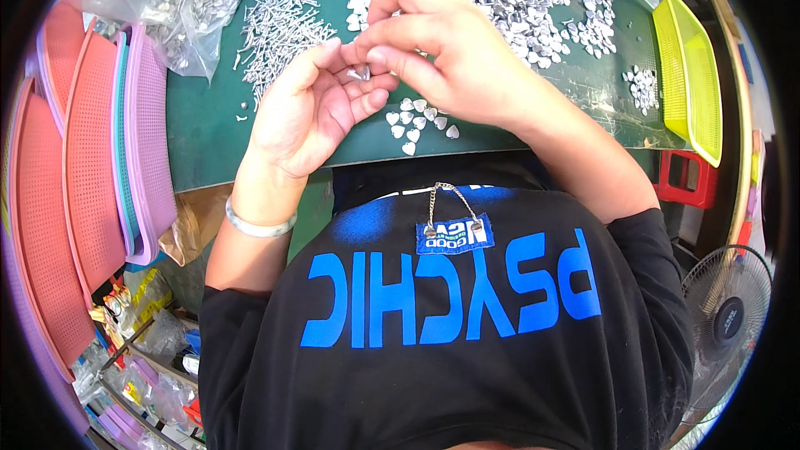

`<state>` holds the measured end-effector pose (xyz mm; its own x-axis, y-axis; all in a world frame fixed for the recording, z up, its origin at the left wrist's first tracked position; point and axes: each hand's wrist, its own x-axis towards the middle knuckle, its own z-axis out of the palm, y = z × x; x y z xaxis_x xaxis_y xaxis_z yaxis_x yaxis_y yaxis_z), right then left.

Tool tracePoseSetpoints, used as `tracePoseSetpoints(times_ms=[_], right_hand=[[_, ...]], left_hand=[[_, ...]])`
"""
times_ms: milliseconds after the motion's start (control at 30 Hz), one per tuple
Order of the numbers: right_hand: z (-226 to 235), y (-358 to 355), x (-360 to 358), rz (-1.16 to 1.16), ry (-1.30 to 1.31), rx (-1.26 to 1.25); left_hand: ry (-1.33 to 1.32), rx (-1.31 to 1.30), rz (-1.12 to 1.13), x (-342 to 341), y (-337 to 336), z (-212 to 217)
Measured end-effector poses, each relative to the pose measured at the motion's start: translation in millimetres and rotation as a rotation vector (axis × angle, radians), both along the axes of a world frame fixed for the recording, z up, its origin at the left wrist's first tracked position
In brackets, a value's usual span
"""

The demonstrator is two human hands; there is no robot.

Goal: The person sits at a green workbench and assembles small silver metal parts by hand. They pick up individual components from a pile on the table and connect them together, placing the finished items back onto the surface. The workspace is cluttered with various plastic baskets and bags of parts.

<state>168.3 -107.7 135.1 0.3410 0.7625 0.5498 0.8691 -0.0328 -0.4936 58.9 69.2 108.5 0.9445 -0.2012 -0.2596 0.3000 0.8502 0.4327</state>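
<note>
My left hand (312, 112) is turned palm up above the table edge, its fingers curled around a small silver heart-shaped piece (360, 72). Over those fingertips comes my right hand (454, 46), thumb and fingers pinched together; whatever is between them is hidden. Just below the hands lies a small group of silver heart pieces (419, 114) on the green table (204, 125). Beyond my right hand spreads a large heap of similar hearts (533, 8). A pile of thin silver pins or screws (279, 33) lies to the left of my left hand.
Clear plastic bags (196, 12) of silver pieces rest at the far left. Stacked pink, purple and teal baskets (92, 142) stand along the left side. On the right are a yellow-green basket (687, 75), a little pile of small parts (642, 89), a red stool (687, 177) and a fan (727, 321).
</note>
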Motion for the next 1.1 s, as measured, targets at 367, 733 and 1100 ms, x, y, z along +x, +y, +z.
tracePoseSetpoints(times_ms=[367,733,1100], right_hand=[[-17,-27,-13,-0.056,-0.235,-0.294],[-18,-30,-7,-0.094,-0.191,-0.255],[-19,-37,-4,-0.110,-0.128,-0.222]], left_hand=[[-0.156,1.371,0.192,-8,-7,-3],[-0.533,1.877,0.137,-6,-25,0],[-0.476,1.979,0.023,-9,-22,4]])
